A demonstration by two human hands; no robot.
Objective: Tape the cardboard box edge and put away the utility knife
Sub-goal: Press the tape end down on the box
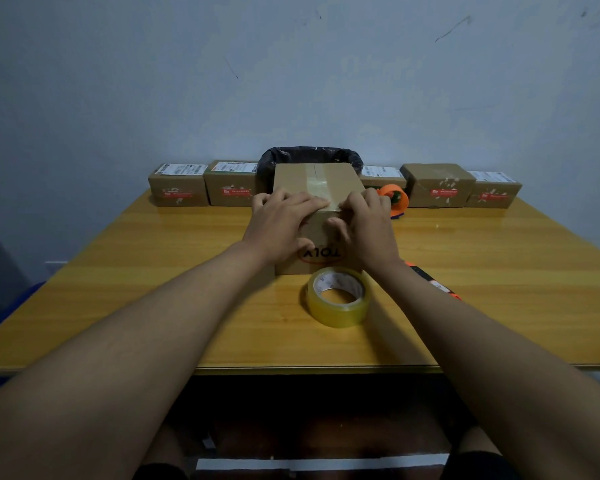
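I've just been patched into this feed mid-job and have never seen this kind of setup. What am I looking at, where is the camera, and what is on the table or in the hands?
There is no machine here: a person works with bare hands, and the single picture comes from a wide-angle camera on their head, looking forward and down.

The left hand and right hand both press flat on the near top edge of a cardboard box, smoothing a strip of clear tape over it. Neither hand grips anything.

On the wooden table, a roll of clear tape lies just in front of the box. An orange and black utility knife lies partly hidden under the right forearm. An orange tape dispenser sits behind the right hand. Five labelled parcels line the far edge, with a black-lined bin behind the box.
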